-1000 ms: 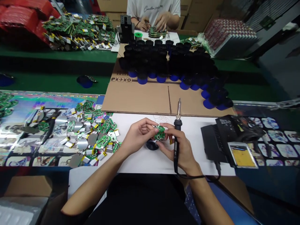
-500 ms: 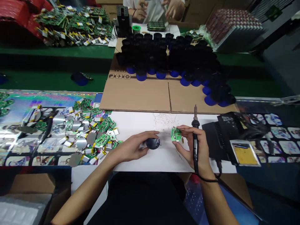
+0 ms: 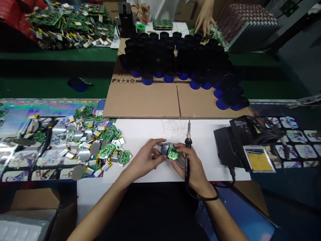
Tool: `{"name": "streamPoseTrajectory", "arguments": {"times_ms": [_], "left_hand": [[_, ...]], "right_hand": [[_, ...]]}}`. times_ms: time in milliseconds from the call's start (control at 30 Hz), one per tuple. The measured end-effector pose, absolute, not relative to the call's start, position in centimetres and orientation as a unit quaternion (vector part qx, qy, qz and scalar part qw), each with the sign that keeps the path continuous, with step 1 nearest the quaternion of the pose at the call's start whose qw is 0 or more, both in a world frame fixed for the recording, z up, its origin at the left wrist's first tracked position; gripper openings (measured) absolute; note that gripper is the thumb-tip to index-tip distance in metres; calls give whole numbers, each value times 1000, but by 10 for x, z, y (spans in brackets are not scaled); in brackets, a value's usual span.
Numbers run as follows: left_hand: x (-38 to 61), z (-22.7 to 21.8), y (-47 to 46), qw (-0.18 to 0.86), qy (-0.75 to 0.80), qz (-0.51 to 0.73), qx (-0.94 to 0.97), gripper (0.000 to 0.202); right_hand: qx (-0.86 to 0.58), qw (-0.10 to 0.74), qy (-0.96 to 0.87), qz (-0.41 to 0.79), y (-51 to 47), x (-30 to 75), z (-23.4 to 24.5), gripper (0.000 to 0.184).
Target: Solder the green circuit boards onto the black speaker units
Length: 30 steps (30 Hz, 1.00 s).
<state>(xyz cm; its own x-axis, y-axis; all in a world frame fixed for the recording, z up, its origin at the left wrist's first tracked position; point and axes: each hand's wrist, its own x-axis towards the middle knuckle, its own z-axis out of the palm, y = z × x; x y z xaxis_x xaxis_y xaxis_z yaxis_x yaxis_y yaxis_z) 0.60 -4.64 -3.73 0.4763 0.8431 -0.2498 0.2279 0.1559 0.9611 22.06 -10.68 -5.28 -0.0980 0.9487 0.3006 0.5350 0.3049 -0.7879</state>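
Note:
A small green circuit board (image 3: 172, 153) lies against a dark grey round housing (image 3: 165, 148) in front of me, on a white sheet (image 3: 140, 130). My left hand (image 3: 146, 155) curls around the housing from the left, its fingertips close to the board. My right hand (image 3: 195, 164) grips a black soldering iron (image 3: 187, 157) with its tip pointing up and away from the board. The fingers of that hand also reach the board's right edge. The wires joining the board and the housing are hidden by my fingers.
To the left, a heap of green boards, foil discs and small batteries (image 3: 95, 144) lies on a printed sheet. A black soldering station (image 3: 240, 144) stands to the right. Blue-based black cylinders (image 3: 170, 63) crowd the cardboard ahead, and a co-worker's hands (image 3: 205, 20) work beyond them.
My hands have come together from their separated positions. The board has moved left from my right hand's side onto the round housing, and my left hand now wraps around that housing.

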Motion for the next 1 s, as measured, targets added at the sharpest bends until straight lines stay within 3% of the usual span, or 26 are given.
{"name": "streamPoseTrajectory", "arguments": {"times_ms": [167, 567, 1000], "left_hand": [[9, -30, -36, 539, 433, 321, 648, 21], [4, -39, -27, 658, 390, 358, 536, 30], [4, -42, -21, 545, 414, 349, 640, 25]], "right_hand": [[-507, 372, -747, 215, -103, 218, -43, 46], [-484, 362, -765, 222, -78, 227, -45, 43], [-458, 370, -783, 200, -60, 239, -44, 41]]}}
